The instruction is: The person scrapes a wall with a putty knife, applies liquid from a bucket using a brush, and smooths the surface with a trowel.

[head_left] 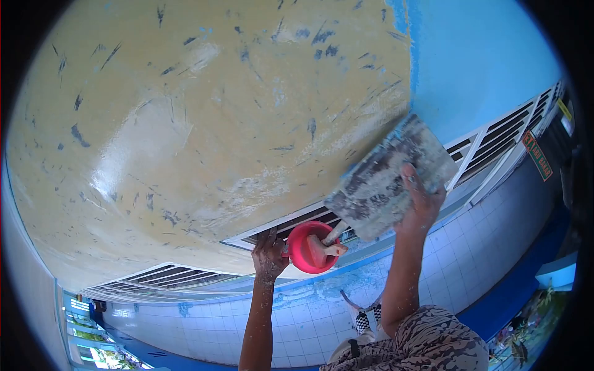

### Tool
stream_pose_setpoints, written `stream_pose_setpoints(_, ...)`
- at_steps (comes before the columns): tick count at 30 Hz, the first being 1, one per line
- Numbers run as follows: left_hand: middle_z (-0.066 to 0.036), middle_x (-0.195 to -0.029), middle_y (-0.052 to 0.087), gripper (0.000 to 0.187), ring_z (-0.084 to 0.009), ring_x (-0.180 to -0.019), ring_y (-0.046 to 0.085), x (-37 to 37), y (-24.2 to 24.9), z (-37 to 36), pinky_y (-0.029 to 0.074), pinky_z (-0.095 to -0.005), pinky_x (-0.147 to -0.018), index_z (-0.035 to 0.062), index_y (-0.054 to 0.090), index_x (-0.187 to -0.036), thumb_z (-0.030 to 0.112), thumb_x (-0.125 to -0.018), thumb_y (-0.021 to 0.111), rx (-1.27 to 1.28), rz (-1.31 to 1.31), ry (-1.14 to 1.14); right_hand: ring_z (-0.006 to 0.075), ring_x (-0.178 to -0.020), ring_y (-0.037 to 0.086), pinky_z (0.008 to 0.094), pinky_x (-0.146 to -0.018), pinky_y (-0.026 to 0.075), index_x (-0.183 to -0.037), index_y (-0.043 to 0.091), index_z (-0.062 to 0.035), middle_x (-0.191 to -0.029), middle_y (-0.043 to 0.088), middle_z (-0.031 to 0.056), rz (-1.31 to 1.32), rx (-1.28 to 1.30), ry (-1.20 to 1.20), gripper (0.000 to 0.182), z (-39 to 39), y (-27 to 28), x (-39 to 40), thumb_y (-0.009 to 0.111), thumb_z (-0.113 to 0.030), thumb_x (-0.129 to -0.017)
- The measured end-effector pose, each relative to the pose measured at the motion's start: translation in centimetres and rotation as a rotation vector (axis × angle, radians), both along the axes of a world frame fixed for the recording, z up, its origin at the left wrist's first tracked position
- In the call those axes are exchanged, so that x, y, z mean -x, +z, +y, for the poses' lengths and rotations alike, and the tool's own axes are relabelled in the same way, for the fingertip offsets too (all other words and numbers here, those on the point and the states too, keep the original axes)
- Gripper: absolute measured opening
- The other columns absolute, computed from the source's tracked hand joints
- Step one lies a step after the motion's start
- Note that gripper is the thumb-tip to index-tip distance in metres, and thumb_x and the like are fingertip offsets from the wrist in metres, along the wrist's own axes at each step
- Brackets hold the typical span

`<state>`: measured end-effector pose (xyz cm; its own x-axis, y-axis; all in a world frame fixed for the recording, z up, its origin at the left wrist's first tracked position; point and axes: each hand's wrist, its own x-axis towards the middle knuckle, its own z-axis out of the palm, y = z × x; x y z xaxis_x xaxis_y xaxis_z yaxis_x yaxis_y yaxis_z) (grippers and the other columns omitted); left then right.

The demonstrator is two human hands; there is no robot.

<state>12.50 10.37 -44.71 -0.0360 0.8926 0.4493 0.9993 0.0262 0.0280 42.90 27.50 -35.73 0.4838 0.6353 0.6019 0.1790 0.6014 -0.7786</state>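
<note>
My left hand [270, 255] is closed on the handle of a red plastic dipper [299, 248], beside the slatted vent. Inside the dipper lie a pinkish tool handle and a pale stick-like tool. Higher and to the right, my right hand [422, 201] grips a wide, flat trowel board [396, 179] smeared with grey and white, its thumb on the near face. The board's upper edge lies at or close to the yellowish wall [204, 117], which has dark marks and whitish patches; contact is hard to tell.
A light blue wall section [482, 62] is at the upper right. Slatted vents [164, 276] run along the wall's lower edge. White tiles [303, 321] lie below. An orange-lettered sign [536, 154] hangs at the right, with plants at the lower right.
</note>
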Motion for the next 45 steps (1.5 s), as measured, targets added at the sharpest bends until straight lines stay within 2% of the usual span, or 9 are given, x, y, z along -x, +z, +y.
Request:
stream_pose_setpoints(1,-0.022,-0.129,0.065,0.023,-0.0430,-0.114,0.064,0.1,-0.1,0.0,0.054,-0.0501,-0.095,0.0053,0.067,-0.079,0.018,-0.063,0.078,-0.018,0.014,-0.014,0.0159,-0.079,0.068,0.0306,-0.073,0.055,-0.102,0.072,0.0022,-0.094,0.072,0.0067,0.714,0.153,0.241,0.034,-0.5,0.2,-0.4,0.088,-0.012,-0.076)
stream_pose_setpoints(2,-0.022,-0.129,0.065,0.024,-0.0427,-0.114,0.064,0.2,-0.2,0.0,0.054,-0.0499,-0.094,0.0056,0.067,-0.079,0.018,-0.063,0.079,-0.034,0.027,-0.029,0.0159,-0.079,0.068,0.0306,-0.073,0.055,-0.102,0.072,0.0022,-0.094,0.072,0.0067,0.702,0.155,0.244,0.034,-0.8,0.7,-1.8,0.088,-0.012,-0.076)
stream_pose_setpoints(5,-0.021,-0.128,0.066,0.024,-0.0420,-0.113,0.064,0.3,-0.4,0.0,0.054,-0.0497,-0.094,0.0061,0.067,-0.079,0.018,-0.062,0.078,-0.030,-0.005,-0.019,0.0172,-0.086,0.068,0.0328,-0.070,0.054,-0.097,0.071,0.0004,-0.092,0.070,0.0068,0.185,0.289,0.436,0.027,-1.4,4.1,-7.6,0.086,-0.010,-0.077)
stream_pose_setpoints(7,-0.021,-0.126,0.067,0.023,-0.0407,-0.113,0.065,0.4,-0.6,0.0,0.054,-0.0490,-0.093,0.0063,0.066,-0.078,0.017,-0.062,0.078,-0.039,-0.006,-0.021,0.0198,-0.085,0.068,0.0340,-0.068,0.052,-0.093,0.069,0.0001,-0.087,0.067,0.0097,-0.538,0.324,0.535,0.023,-0.9,7.0,-9.3,0.083,-0.010,-0.079)
stream_pose_setpoints(14,-0.021,-0.127,0.066,0.018,-0.0387,-0.116,0.064,0.3,-0.3,0.1,0.054,-0.0471,-0.096,0.0050,0.068,-0.079,0.017,-0.069,0.077,-0.098,-0.012,-0.038,0.0241,-0.086,0.064,0.0405,-0.069,0.052,-0.090,0.066,-0.0053,-0.088,0.065,0.0045,-1.614,-0.261,0.346,0.026,0.1,17.7,-7.0,0.080,-0.002,-0.068)
stream_pose_setpoints(17,-0.020,-0.135,0.062,0.019,-0.0390,-0.118,0.062,0.6,-0.8,0.0,0.054,-0.0471,-0.097,0.0043,0.068,-0.078,0.016,-0.067,0.078,-0.126,-0.045,-0.042,0.0242,-0.087,0.065,0.0401,-0.071,0.053,-0.089,0.067,-0.0062,-0.090,0.066,0.0049,-1.709,-0.466,0.302,0.026,0.4,20.6,-5.2,0.080,-0.002,-0.067)
stream_pose_setpoints(22,-0.019,-0.135,0.062,0.024,-0.0421,-0.124,0.059,0.7,-0.8,-0.2,0.053,-0.0460,-0.099,0.0036,0.067,-0.081,0.011,-0.059,0.075,-0.141,-0.057,-0.066,0.0283,-0.098,0.068,0.0454,-0.087,0.053,-0.107,0.069,-0.0096,-0.097,0.071,0.0091,-1.900,-0.353,0.386,0.030,3.5,17.4,-2.4,0.079,-0.014,-0.078)
stream_pose_setpoints(28,-0.017,-0.142,0.057,0.033,-0.0379,-0.132,0.054,0.8,-1.3,-0.3,0.046,-0.0474,-0.109,0.0049,0.069,-0.082,0.012,-0.051,0.079,-0.120,-0.096,-0.058,0.0299,-0.089,0.070,0.0447,-0.081,0.054,-0.103,0.071,-0.0081,-0.095,0.072,0.0109,-1.834,-0.363,0.364,0.027,2.6,18.1,-1.7,0.080,-0.016,-0.079)
stream_pose_setpoints(45,-0.018,-0.150,0.050,0.028,-0.0350,-0.140,0.047,0.7,-0.8,-0.5,0.039,-0.0450,-0.117,0.0078,0.075,-0.089,0.013,-0.061,0.077,-0.062,-0.084,-0.054,0.0312,-0.090,0.070,0.0455,-0.080,0.053,-0.103,0.072,-0.0092,-0.098,0.073,0.0088,-1.826,-0.517,0.365,0.024,2.8,16.7,-1.3,0.079,-0.017,-0.081)
